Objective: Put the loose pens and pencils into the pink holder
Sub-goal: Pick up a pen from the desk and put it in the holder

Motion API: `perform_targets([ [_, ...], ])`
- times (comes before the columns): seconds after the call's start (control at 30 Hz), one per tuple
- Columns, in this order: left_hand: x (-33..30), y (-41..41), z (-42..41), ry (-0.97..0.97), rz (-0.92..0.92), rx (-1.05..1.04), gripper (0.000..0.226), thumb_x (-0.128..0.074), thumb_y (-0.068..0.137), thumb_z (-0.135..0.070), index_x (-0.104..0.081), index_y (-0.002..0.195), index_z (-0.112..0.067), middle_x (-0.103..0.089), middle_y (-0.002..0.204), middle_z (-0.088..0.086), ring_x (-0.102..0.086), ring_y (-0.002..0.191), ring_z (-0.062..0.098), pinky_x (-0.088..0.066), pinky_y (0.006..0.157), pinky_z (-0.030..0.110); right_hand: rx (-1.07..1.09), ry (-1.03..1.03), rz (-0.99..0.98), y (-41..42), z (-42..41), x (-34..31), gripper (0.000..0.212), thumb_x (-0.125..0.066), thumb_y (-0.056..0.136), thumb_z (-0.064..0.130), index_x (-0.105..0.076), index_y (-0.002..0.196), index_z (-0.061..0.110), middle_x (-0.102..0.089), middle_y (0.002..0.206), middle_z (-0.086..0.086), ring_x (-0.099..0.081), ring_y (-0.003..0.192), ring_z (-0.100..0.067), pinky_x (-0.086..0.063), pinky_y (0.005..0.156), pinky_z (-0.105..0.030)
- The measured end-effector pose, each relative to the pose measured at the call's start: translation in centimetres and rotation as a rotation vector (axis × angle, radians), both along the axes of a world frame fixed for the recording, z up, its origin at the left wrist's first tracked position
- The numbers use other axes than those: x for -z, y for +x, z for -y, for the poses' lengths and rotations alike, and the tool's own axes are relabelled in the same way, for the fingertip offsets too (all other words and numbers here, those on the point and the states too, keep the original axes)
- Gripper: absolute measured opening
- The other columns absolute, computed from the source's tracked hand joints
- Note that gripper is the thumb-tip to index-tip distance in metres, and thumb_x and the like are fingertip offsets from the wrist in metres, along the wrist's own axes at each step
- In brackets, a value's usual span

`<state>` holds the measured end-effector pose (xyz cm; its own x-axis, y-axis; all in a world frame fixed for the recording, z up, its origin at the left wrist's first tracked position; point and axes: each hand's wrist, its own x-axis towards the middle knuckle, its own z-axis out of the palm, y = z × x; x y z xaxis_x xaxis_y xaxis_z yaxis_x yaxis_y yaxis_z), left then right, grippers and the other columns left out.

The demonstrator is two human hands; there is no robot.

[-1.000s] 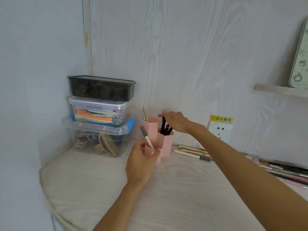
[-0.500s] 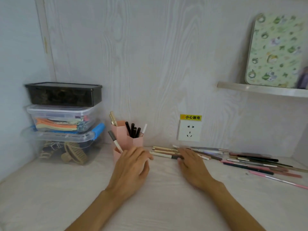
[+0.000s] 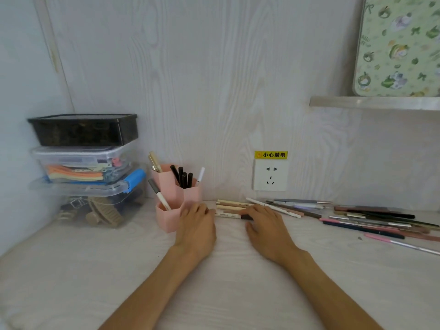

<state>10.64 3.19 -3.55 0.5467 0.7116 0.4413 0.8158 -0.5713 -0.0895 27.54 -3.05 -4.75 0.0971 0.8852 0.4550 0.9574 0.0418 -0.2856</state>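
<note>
Pens point(image 3: 234, 209) nearest the hands lie in a small cream-and-dark cluster on the surface point(image 3: 95, 270), just rt of the holder point(image 3: 177, 198), long axes running left-right, roughly parallel to the back wall. Right hand point(image 3: 265, 225) is on top of this cluster, fingers flat over the shafts' rt ends; no curl seen, so not yet a grip. Left hand point(image 3: 196, 226) rests against the holder's rt side, fingers relaxed, fingertips near the cluster's left ends; holds nothing. Holder stands upright, three pink cells, several pens already in. Larger spread of loose pens point(image 3: 371, 220) lies further rt, well apart from left hand. Judgement: right hand is nearer and better placed for pickup; shafts need turning from flat to upright en route left to holder.
</note>
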Motion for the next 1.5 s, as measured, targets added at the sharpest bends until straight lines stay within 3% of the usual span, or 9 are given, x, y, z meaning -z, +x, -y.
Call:
perform_targets([
  [0.27, -1.1, -1.8, 1.0, -0.025, 0.062, 0.092, 0.024, -0.043, 0.096, -0.035, -0.056, 0.113, -0.024, -0.05, 0.117, -0.004, -0.04, 0.113, 0.016, -0.035, 0.097, 0.028, -0.018, -0.029, -0.071, 0.0, 0.2, -0.3, 0.034, -0.049, 0.086, 0.016, -0.058, 0.116, 0.03, -0.059, 0.116, 0.009, -0.045, 0.116, -0.014, -0.029, 0.092, -0.027],
  [0.5, -7.1, -6.7, 2.6, -0.378, 0.666, 0.19, 0.001, -0.068, 0.083, -0.03, -0.069, 0.083, -0.03, -0.067, 0.078, -0.016, -0.063, 0.076, -0.001, -0.053, 0.075, 0.026, -0.101, -0.036, -0.03, -1.0, 0.2, -0.2, 0.036, -0.047, 0.086, 0.015, -0.058, 0.116, 0.032, -0.056, 0.121, 0.011, -0.043, 0.121, -0.011, -0.027, 0.101, -0.028],
  [0.6, -11.3, -7.8, 2.0, -0.305, 0.861, 0.251, 0.009, -0.07, 0.08, -0.029, -0.069, 0.088, -0.031, -0.065, 0.076, -0.024, -0.062, 0.072, -0.012, -0.045, 0.062, 0.004, -0.112, -0.038, -0.035, -1.1, 0.2, -0.3, 0.036, -0.047, 0.086, 0.014, -0.059, 0.115, 0.031, -0.057, 0.118, 0.011, -0.044, 0.12, -0.01, -0.03, 0.1, -0.029],
  [0.77, -15.4, -7.6, 0.0, 0.003, 1.106, 0.284, 0.02, -0.071, 0.082, -0.031, -0.062, 0.1, -0.028, -0.072, 0.083, -0.006, -0.067, 0.077, 0.002, -0.051, 0.073, 0.017, -0.105, -0.052, -0.052, -1.0, 0.3, -0.2, 0.035, -0.046, 0.086, 0.015, -0.058, 0.114, 0.032, -0.056, 0.116, 0.012, -0.044, 0.118, -0.01, -0.03, 0.098, -0.029],
  [1.1, -9.9, -4.0, -2.7, 0.189, 0.733, 0.078, 0.017, -0.059, 0.09, -0.036, -0.056, 0.105, -0.027, -0.074, 0.087, -0.009, -0.066, 0.069, 0.008, -0.034, 0.046, 0.016, -0.123, -0.054, -0.082, -1.0, 0.4, -0.2, 0.033, -0.046, 0.088, 0.017, -0.059, 0.114, 0.032, -0.056, 0.115, 0.012, -0.045, 0.116, -0.009, -0.03, 0.098, -0.027],
  [1.23, -7.8, -4.1, -3.1, 0.145, 0.548, 0.018, 0.023, -0.053, 0.092, -0.039, -0.069, 0.096, -0.023, -0.072, 0.092, -0.007, -0.064, 0.076, 0.011, -0.052, 0.061, 0.028, -0.126, -0.058, -0.075, -1.0, 0.4, -0.4, 0.033, -0.046, 0.089, 0.016, -0.059, 0.115, 0.032, -0.056, 0.116, 0.011, -0.045, 0.116, -0.01, -0.03, 0.098, -0.028],
  [1.33, -7.7, -4.4, -2.8, 0.243, 0.451, 0.132, 0.031, -0.05, 0.092, -0.039, -0.071, 0.1, -0.018, -0.068, 0.113, -0.001, -0.058, 0.108, 0.019, -0.044, 0.093, 0.035, -0.128, -0.056, -0.074, -1.0, 0.5, -0.7, 0.034, -0.047, 0.088, 0.016, -0.057, 0.118, 0.03, -0.056, 0.12, 0.01, -0.045, 0.12, -0.011, -0.032, 0.102, -0.029],
  [1.4, -7.3, -5.1, -2.4, 0.294, 0.515, 0.149, 0.034, -0.052, 0.09, -0.04, -0.063, 0.116, -0.02, -0.06, 0.126, -0.002, -0.05, 0.119, 0.019, -0.037, 0.1, 0.037, -0.101, -0.041, -0.05, -0.7, 0.7, -1.0, 0.036, -0.05, 0.087, 0.018, -0.054, 0.122, 0.029, -0.054, 0.127, 0.009, -0.041, 0.126, -0.012, -0.03, 0.107, -0.031],
  [1.5, -4.8, -6.4, -1.4, 0.224, 0.967, 0.047, 0.043, -0.059, 0.084, -0.043, -0.05, 0.119, -0.02, -0.058, 0.115, 0.0, -0.053, 0.105, 0.02, -0.046, 0.086, 0.037, -0.011, -0.024, -0.013, 0.4, 0.9, -1.4, 0.03, -0.053, 0.088, 0.023, -0.058, 0.117, 0.028, -0.053, 0.124, 0.008, -0.039, 0.126, -0.013, -0.03, 0.105, -0.029],
])
